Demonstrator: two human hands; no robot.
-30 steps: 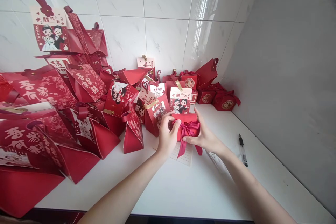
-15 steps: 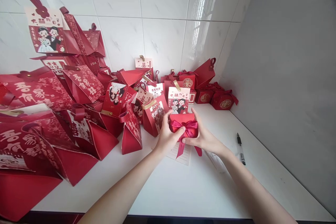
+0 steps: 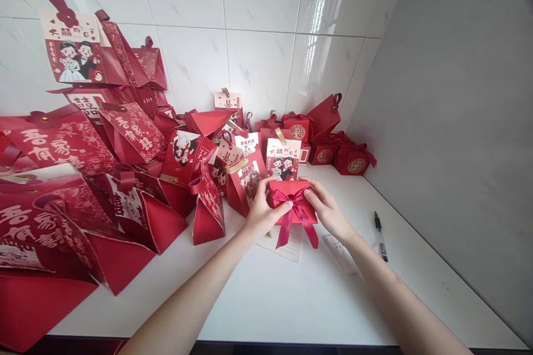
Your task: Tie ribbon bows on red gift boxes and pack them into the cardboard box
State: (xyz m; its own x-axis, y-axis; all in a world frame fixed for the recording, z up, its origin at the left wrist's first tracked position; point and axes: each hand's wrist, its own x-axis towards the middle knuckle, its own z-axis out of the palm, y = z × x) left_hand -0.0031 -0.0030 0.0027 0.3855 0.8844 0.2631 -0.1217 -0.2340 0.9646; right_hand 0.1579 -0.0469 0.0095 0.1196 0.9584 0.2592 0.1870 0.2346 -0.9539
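Note:
Between my hands is a small red gift box (image 3: 308,214), with a dark pink ribbon (image 3: 287,228) tied in a bow on its front and two tails hanging down. My left hand (image 3: 265,208) grips the box's left side, its thumb pressed on the knot. On the other side my right hand (image 3: 327,208) holds the upper right edge, with a fingertip at the bow's right loop. A lined sheet of paper (image 3: 287,249) lies below the box, partly hidden. Just behind stands a printed box with a cartoon couple (image 3: 283,158).
Many red printed boxes (image 3: 133,133) are piled along the left and back of the white table (image 3: 283,305). More ribboned boxes (image 3: 353,160) stand at the back right corner. A black pen (image 3: 380,237) and a small clear packet (image 3: 340,254) lie to the right.
My right thumb has left the lower part of the bow, and that hand has shifted to the box's upper right. The ribbon tails now hang more openly.

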